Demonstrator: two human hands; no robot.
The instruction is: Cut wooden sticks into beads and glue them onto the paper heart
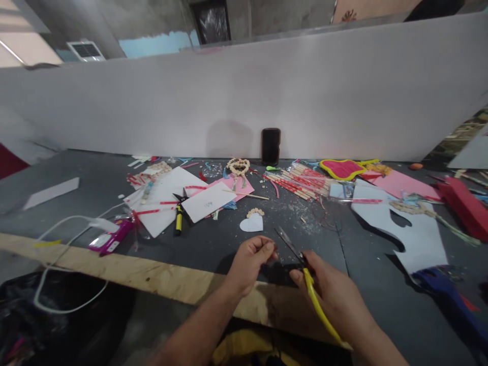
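Observation:
Near the front edge of the dark table, my left hand (251,264) is closed in a pinch; whatever its fingertips hold is too small and dark to make out. My right hand (331,284) grips yellow-handled scissors (314,300), their grey blades pointing up and to the left, past the left fingertips without visible contact. Just beyond my left hand lies a white paper heart (252,222). A short curved row of pale beads (255,212) lies along its top edge.
A phone (270,146) leans on the white partition (324,91). Black-and-yellow pliers (178,218) and a purple glue gun (110,238) with a white cord lie left. Striped sticks (301,180), cut white foam sheet (404,229) and a blue tool (446,292) are right.

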